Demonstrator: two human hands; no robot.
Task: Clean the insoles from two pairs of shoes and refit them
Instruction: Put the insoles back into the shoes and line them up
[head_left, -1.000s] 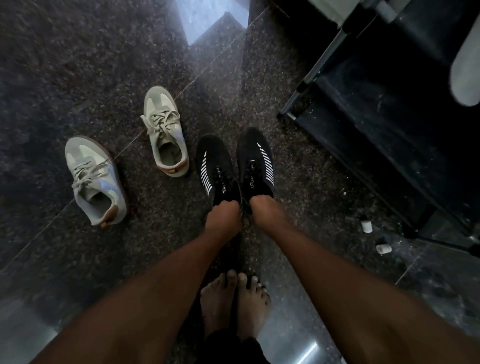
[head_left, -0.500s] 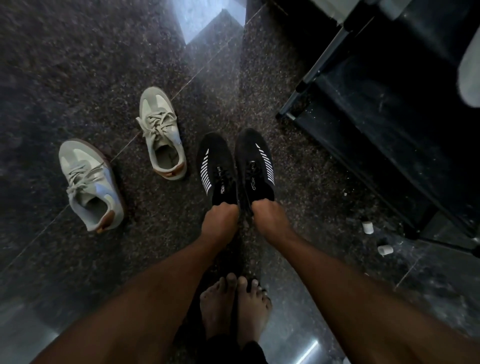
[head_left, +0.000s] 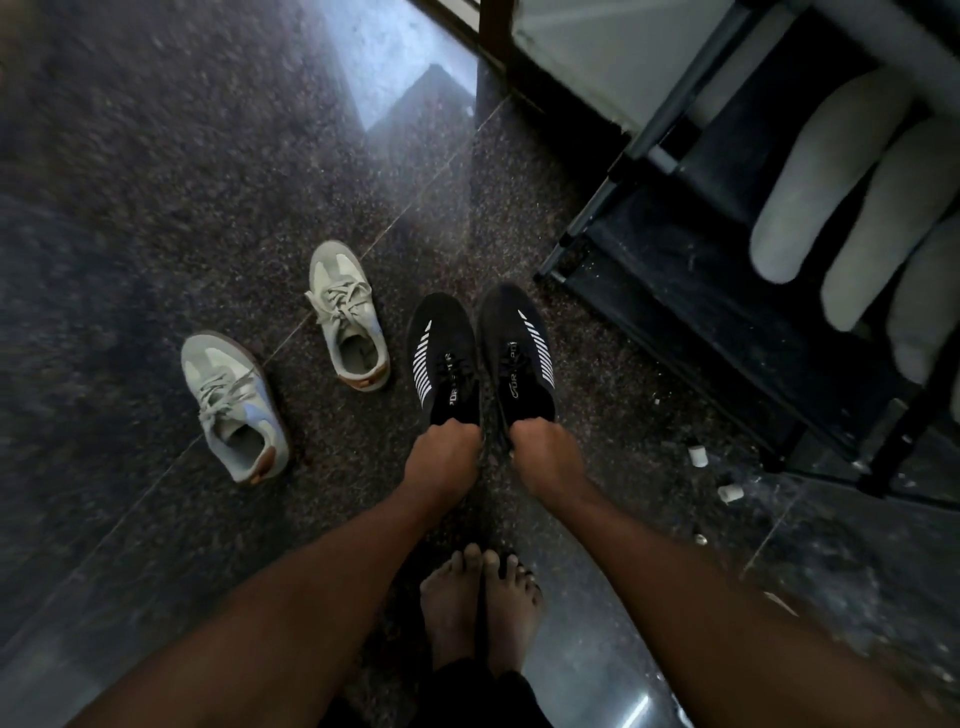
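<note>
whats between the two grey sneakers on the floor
Only bare dark floor, crossed by a thin tile joint, separates the near grey sneaker and the far grey sneaker, in the head view.

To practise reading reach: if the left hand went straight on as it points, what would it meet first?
The left black shoe, whose heel the left hand grips; it would probably push into it.

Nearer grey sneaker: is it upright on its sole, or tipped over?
Upright: the nearer grey sneaker sits sole-down on the floor, laces and opening facing up.
</note>
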